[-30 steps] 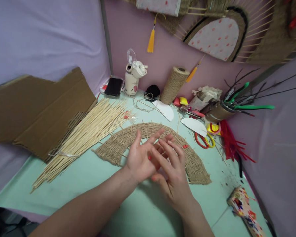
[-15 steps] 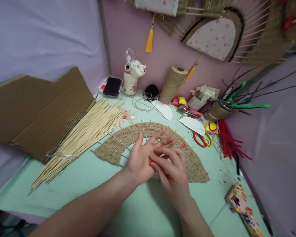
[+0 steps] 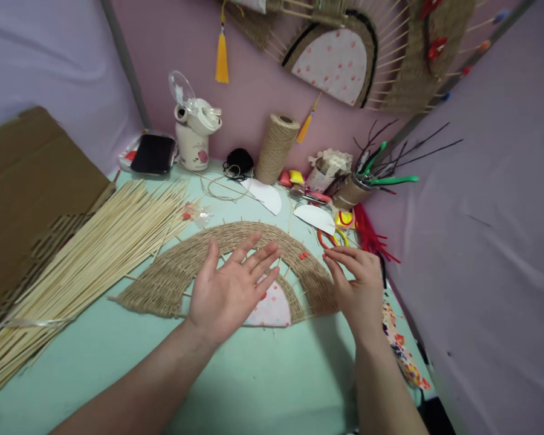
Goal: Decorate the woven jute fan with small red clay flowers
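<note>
My left hand (image 3: 229, 290) hangs open and palm up over the woven twine fan (image 3: 163, 281), its fingers spread and the palm bare. The fan is a half-ring of brown twine on thin sticks, with a dotted white fabric half-circle (image 3: 276, 308) at its centre. Over the fan's right end, my right hand (image 3: 356, 284) pinches a small red piece (image 3: 325, 256) between thumb and fingertips; what it is made of I cannot tell. Some small red pieces (image 3: 303, 256) lie on the fan's upper right. The left hand covers part of the fan.
A bundle of thin sticks (image 3: 104, 248) and cardboard (image 3: 27, 175) lie left. Along the back stand a white device (image 3: 194, 139), a twine spool (image 3: 276, 151) and a pot with green-handled pliers (image 3: 353, 192). Scissors (image 3: 340, 237) and red pipe cleaners (image 3: 369, 235) lie right.
My right hand has left the left palm and moved right, carrying the small red piece. The left palm is now bare. The view has swung right.
</note>
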Demonstrator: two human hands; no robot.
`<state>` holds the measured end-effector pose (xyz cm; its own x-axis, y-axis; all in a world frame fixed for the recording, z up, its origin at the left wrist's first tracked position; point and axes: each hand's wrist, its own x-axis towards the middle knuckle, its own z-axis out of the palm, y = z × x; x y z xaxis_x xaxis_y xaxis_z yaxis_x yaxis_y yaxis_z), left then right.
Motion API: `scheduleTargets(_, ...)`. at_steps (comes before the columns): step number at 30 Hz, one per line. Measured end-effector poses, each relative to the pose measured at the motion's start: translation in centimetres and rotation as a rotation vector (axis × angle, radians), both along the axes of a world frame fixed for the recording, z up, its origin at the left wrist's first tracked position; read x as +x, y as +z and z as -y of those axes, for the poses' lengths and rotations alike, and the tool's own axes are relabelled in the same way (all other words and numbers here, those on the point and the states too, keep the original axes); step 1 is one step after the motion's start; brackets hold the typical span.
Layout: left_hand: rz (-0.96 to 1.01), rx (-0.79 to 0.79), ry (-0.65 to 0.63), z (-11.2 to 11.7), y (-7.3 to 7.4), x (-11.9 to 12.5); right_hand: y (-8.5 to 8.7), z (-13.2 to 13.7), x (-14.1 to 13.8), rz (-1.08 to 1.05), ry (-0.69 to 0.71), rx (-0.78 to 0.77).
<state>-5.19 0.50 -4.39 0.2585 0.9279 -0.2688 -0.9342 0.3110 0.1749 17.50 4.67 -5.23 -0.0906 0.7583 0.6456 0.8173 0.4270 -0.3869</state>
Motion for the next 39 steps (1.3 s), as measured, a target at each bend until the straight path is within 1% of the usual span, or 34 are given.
scheduleTargets(2,-0.007,-0.012,0.006,0.0,0.0,-0.1,-1.7,-1.5,0.9,0.03,-0.065,-0.051)
scheduleTargets(4,-0.017,-0.02,0.022,-0.1,0.1,-0.1,-3.1,-2.4,1.2,0.065,-0.099,-0.12)
scheduleTargets(6,-0.021,-0.027,0.03,0.0,0.2,-0.1,-4.0,-2.8,1.1,0.094,-0.119,-0.178)
scheduleTargets(8,-0.02,-0.037,0.02,0.0,0.2,-0.1,-4.3,-2.8,1.0,0.116,-0.13,-0.223)
scheduleTargets(13,-0.008,-0.061,-0.002,0.0,0.1,-0.1,-4.7,-2.9,0.9,0.136,-0.12,-0.292)
scheduleTargets(20,0.014,-0.106,0.005,-0.3,0.2,-0.2,-5.3,-3.1,0.9,0.144,-0.113,-0.289)
scheduleTargets(34,0.016,-0.105,0.006,-0.3,0.2,-0.1,-5.3,-3.0,0.7,0.184,-0.113,-0.291)
scheduleTargets(39,-0.014,-0.092,0.018,-0.2,0.4,-0.1,-5.3,-3.0,0.5,0.22,-0.123,-0.309)
